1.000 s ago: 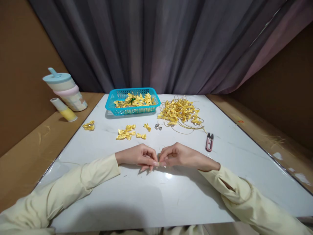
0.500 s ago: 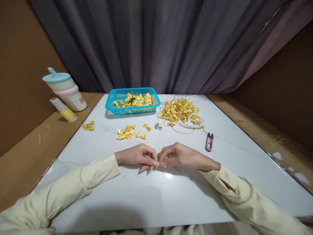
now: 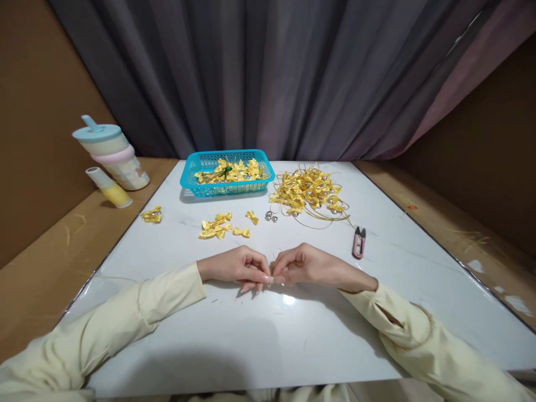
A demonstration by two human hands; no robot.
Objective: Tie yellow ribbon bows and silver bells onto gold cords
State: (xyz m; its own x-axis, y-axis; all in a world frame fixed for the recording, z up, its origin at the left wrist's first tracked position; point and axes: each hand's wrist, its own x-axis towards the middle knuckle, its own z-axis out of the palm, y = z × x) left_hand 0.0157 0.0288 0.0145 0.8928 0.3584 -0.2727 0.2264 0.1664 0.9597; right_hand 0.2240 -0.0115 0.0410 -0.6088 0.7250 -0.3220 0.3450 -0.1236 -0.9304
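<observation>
My left hand [image 3: 240, 267] and my right hand [image 3: 305, 264] meet fingertip to fingertip over the front of the white table. Both are closed in a pinch. Between them is a thin gold cord [image 3: 278, 251], of which fine ends show just above the fingers; the pinched part is mostly hidden. Beyond my left hand lie several yellow satin bows [image 3: 215, 229], with a single bow [image 3: 252, 217] off to their right. Close to that one are a few small silver bells [image 3: 271, 216].
A blue basket [image 3: 228, 191] holding yellow bows stands at the back. Right of it is a heap of bows with bells and gold cords [image 3: 307, 190]. Pink thread snips [image 3: 358, 243] lie at right. A tumbler [image 3: 117, 151] and a thread spool [image 3: 109, 188] stand at left.
Both hands stay in the same place. Only the fingertips have shifted very slightly against each other.
</observation>
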